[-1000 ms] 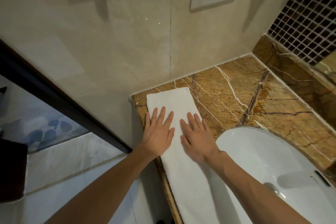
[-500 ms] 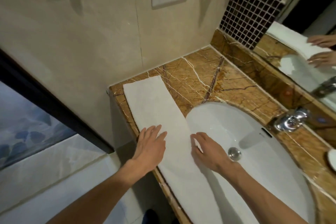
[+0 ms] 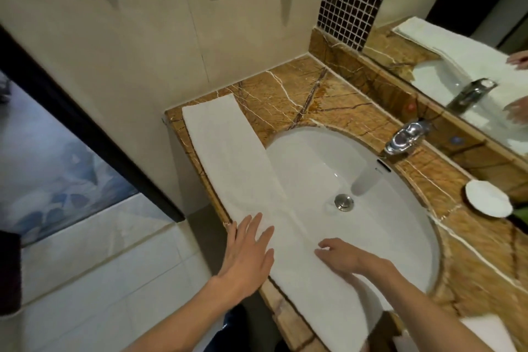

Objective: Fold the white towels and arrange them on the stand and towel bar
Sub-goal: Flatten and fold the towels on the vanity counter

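A long white towel (image 3: 231, 157), folded into a narrow strip, lies along the left edge of the brown marble counter (image 3: 285, 94) and partly over the basin's rim. My left hand (image 3: 248, 257) rests flat on the strip's left edge, fingers spread. Over the strip's right side, by the basin, my right hand (image 3: 343, 257) presses down with fingers slightly curled. Neither hand grips the cloth. No stand or towel bar is in view.
A white sink (image 3: 357, 180) with a metal drain fills the counter's middle. A chrome tap (image 3: 405, 134) stands behind it below a mirror (image 3: 457, 51). A small white dish (image 3: 488, 197) sits at the right. Another white cloth (image 3: 485, 328) shows at the lower right.
Both hands have slid along the towel toward me, from its far end to its near part. The view has swung right, bringing the sink, tap and mirror into sight.
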Tool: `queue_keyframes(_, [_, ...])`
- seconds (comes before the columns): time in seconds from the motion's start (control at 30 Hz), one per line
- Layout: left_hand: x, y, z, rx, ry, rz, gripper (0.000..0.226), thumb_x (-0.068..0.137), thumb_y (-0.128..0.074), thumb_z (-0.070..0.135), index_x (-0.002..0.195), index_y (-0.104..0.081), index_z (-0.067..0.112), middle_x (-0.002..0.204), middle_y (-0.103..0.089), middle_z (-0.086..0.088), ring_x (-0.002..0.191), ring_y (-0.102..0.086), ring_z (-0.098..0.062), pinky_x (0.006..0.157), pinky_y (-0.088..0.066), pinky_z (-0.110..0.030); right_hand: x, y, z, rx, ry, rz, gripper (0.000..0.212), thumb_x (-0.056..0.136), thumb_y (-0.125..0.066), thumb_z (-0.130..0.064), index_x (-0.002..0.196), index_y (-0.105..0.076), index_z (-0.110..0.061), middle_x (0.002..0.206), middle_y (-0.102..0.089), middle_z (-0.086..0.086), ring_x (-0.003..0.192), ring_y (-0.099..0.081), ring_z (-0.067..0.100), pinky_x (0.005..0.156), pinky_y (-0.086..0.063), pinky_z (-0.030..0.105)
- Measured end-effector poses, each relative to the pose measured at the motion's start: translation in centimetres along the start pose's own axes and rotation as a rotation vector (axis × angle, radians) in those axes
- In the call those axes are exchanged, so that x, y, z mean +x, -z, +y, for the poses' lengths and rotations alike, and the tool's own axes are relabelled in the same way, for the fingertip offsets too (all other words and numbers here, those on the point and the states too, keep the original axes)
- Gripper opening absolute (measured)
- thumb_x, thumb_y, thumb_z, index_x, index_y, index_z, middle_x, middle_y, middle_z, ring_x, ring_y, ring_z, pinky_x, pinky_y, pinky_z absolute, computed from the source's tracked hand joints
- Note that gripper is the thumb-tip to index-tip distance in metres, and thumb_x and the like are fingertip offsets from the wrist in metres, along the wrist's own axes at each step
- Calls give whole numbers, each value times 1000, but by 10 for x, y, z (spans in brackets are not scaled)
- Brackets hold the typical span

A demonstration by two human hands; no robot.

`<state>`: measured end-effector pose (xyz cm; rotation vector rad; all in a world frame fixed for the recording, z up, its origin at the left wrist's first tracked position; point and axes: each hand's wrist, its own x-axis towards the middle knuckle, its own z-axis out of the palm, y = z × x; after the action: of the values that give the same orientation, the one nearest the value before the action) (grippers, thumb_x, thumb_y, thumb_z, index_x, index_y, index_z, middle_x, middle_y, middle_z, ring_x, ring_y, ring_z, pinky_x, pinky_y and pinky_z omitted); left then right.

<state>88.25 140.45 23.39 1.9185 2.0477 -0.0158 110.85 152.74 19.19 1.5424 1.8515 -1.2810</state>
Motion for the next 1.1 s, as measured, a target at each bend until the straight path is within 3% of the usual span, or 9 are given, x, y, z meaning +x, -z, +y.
queue_keyframes(0.13, [-30,-16,26,-56,8,-6,56,99,-23,47,151,-17,26,160,3,-6,144,2,-23,115,9,-37,-7,-14,21,128,38,55,48,93,-49,-50,129,-52,-19,125,-55,-2,106,-54,16,91,-39,27])
queue_keyframes(0.23, [-43,-26,39,-139,52,-18,58,98,-28,49,151,-16,28,160,3,-4,143,3,-21,115,5,-36,-9,-19,32,187,17,76,41,90,-48,-54,103,-59,-16,103,-62,-5,87,-59,12,79,-46,30])
queue_keyframes(0.3, [-46,-29,45,-138,51,-22,60,97,-29,51,151,-15,28,160,3,-4,143,4,-20,116,1,-38,-9,-20,35,208,-9,44,35,92,-45,-54,88,-57,-21,93,-63,-8,83,-61,8,70,-44,24])
queue_keyframes(0.43, [-47,-32,51,-78,44,-40,63,96,-26,54,151,-10,29,160,5,-7,144,6,-24,115,3,-42,-8,-20,35,274,-25,19,41,92,-43,-55,86,-62,-19,87,-68,-8,78,-68,9,61,-44,18])
queue_keyframes(0.53, [-50,-33,52,-32,54,-57,62,96,-24,53,151,-5,31,160,7,-7,145,7,-25,116,2,-45,-9,-25,34,272,-38,43,37,93,-44,-54,84,-56,-21,87,-63,-9,76,-63,6,56,-40,16])
queue_keyframes(0.67, [-51,-35,48,20,39,-74,62,97,-24,52,151,-2,31,160,9,-6,145,7,-26,116,-1,-47,-6,-31,35,210,-26,51,37,94,-41,-55,103,-50,-20,94,-52,-13,85,-54,4,66,-38,23])
queue_keyframes(0.83, [-50,-39,41,43,19,-54,63,95,-22,55,151,-5,32,160,6,-5,145,5,-25,116,-2,-48,-3,-36,33,207,26,76,32,96,-41,-50,107,-51,-22,102,-55,-8,87,-54,4,76,-40,27])
queue_keyframes(1.0, [-50,-43,38,51,19,-38,63,94,-19,57,151,-6,32,160,5,-3,145,4,-24,116,-4,-47,-11,-35,31,309,39,49,33,96,-45,-48,96,-63,-20,96,-65,-8,83,-64,7,71,-47,20])
queue_keyframes(1.1, [-50,-44,39,63,20,-31,63,95,-20,56,151,-6,32,160,4,-4,144,3,-24,115,-5,-46,-17,-35,27,330,27,45,38,94,-50,-48,93,-67,-15,96,-70,-1,86,-67,15,82,-52,27])
